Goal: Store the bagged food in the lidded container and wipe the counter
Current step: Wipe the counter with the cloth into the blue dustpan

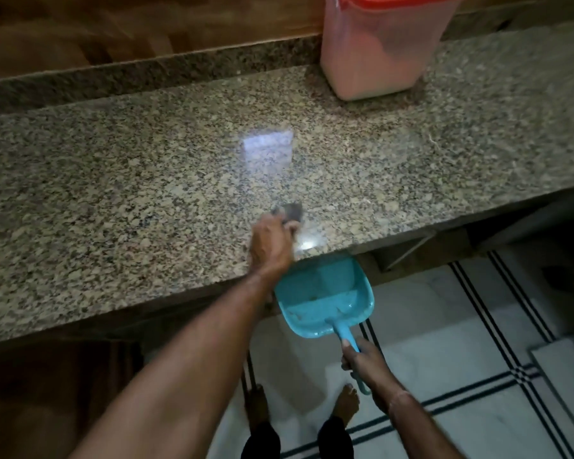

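Note:
A translucent container (375,58) with a red lid (408,0) stands at the back of the speckled granite counter (130,193); pale contents show through its wall. My left hand (270,243) grips a small dark cloth (290,213) pressed on the counter near its front edge. My right hand (367,362) holds the handle of a turquoise dustpan (322,296), whose mouth sits just under the counter's edge, right of my left wrist. A few crumbs lie inside the pan.
A raised granite ledge (146,74) and wooden wall run behind the counter. Below lies a white tiled floor (461,326) with dark stripes, where my bare feet (345,402) stand. An open space shows under the counter at the right.

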